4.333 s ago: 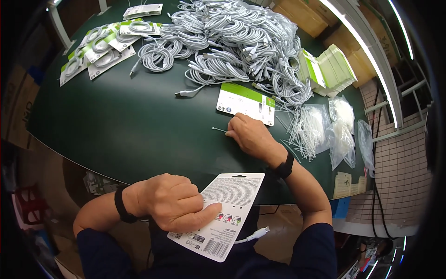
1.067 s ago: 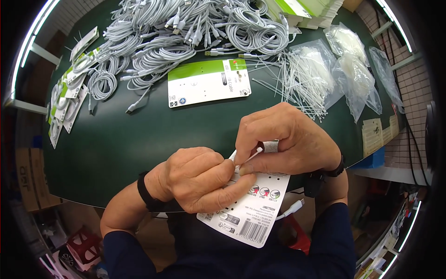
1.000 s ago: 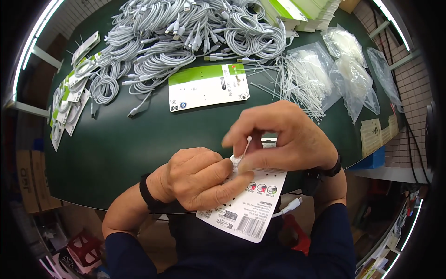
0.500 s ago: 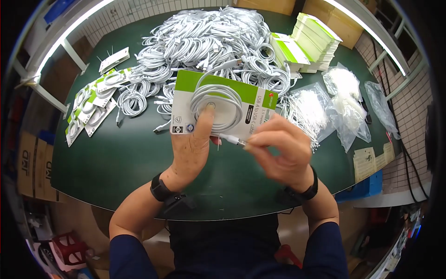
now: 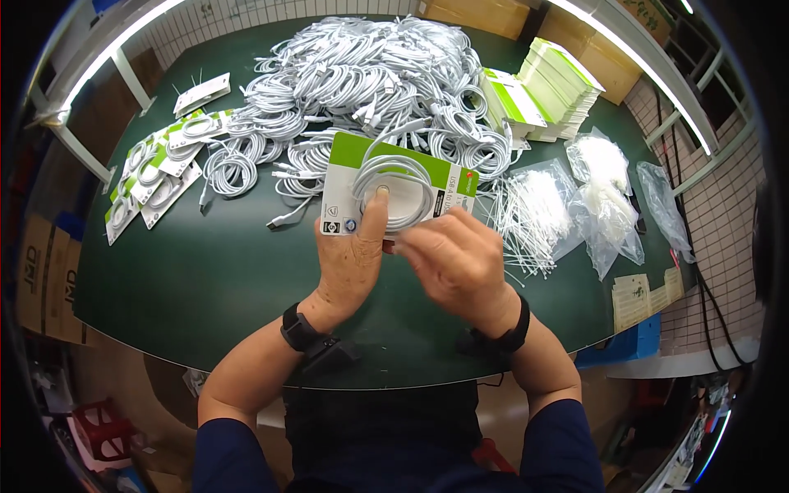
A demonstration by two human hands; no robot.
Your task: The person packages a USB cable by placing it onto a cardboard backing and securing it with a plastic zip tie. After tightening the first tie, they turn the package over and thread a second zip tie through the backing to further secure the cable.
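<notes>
My left hand [image 5: 352, 259] grips a green and white cardboard card [image 5: 339, 193], its thumb laid over the front. On the card lies a coiled white USB cable [image 5: 421, 179], which the thumb presses down at the middle of the coil. My right hand [image 5: 460, 263] is closed at the card's lower edge, just right of the coil. Its fingertips are pinched and slightly blurred, and whatever they hold is hidden.
Behind the card rises a large heap of coiled white cables [image 5: 370, 74]. Stacked cards [image 5: 559, 86] stand back right. White cable ties [image 5: 534, 214] lie on an opened bag, beside more bagged ties [image 5: 604, 197]. Several carded cables [image 5: 152, 177] overlap at the left of the green table [image 5: 205, 279].
My right hand has moved left along the card's lower edge, closer to my left thumb. The cable's plug, seen earlier at its fingertips, is now out of sight.
</notes>
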